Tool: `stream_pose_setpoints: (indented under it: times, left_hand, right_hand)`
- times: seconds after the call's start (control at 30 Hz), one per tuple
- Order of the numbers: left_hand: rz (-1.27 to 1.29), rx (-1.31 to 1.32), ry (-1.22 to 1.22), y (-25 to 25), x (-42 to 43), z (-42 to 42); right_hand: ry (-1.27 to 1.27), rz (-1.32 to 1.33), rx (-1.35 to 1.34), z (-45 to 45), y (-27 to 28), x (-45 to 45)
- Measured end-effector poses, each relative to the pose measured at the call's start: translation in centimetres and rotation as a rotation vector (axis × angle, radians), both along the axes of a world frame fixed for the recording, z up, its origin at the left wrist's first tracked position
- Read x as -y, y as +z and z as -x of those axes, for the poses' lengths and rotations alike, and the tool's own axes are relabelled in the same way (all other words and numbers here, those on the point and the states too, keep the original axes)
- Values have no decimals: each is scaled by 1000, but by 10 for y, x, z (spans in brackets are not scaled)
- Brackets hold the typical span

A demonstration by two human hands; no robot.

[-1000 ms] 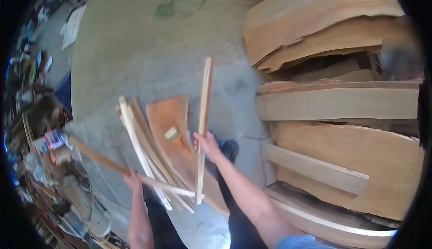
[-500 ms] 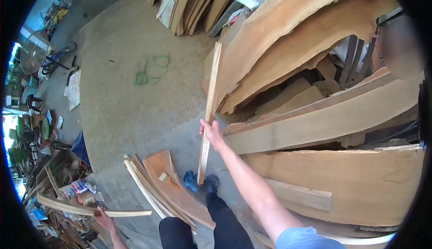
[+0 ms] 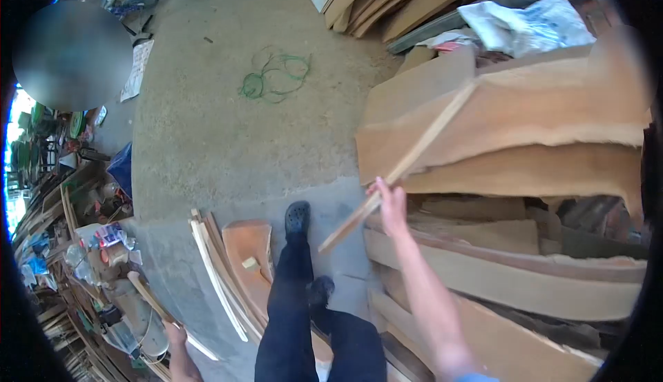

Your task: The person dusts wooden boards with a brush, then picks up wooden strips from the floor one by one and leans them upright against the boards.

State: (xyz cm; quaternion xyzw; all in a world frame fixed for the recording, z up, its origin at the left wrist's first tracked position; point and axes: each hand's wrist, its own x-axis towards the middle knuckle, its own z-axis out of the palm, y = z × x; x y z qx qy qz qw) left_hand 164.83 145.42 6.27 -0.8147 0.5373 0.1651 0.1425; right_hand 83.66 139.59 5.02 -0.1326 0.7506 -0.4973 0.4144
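Observation:
My right hand (image 3: pixel 391 206) is closed around a long, straight wooden strip (image 3: pixel 435 130). The strip slants from lower left to upper right, its far end in front of the stacked slabs. At lower left, my left hand (image 3: pixel 177 335) grips another wooden strip (image 3: pixel 148 296), which slopes down to the right beside the cluttered side of the room. Between my hands, several narrow strips (image 3: pixel 219 271) lie on the floor along a reddish-brown slab (image 3: pixel 242 233). A small pale block with an orange part (image 3: pixel 251 263) rests on that slab.
Large wooden slabs (image 3: pixel 511 113) are stacked along the right, with more boards (image 3: pixel 366 2) at the top. A crumpled white plastic sheet (image 3: pixel 528 23) lies over the far boards. Tangled green cord (image 3: pixel 273 78) is on the concrete. Wood scraps and packages (image 3: pixel 110 237) crowd the left.
The right-hand strip has swung from nearly upright to a slant toward the right. The left-hand strip has turned from almost level to sloping down rightward. My feet have stepped and the view has shifted.

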Motion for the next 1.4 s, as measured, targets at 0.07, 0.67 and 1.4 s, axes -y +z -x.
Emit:
stream_pose_setpoints:
  times: [0.07, 0.67, 1.4]
  left_hand:
    - [-11, 41, -23, -76, 13, -5]
    - [-336, -402, 39, -303, 154, 235]
    - [-39, -1344, -559, -27, 531, 964]
  right_hand:
    - [-43, 61, -7, 1, -24, 24]
    - [38, 71, -200, 17, -93, 160]
    - [-235, 93, -312, 324, 75, 380]
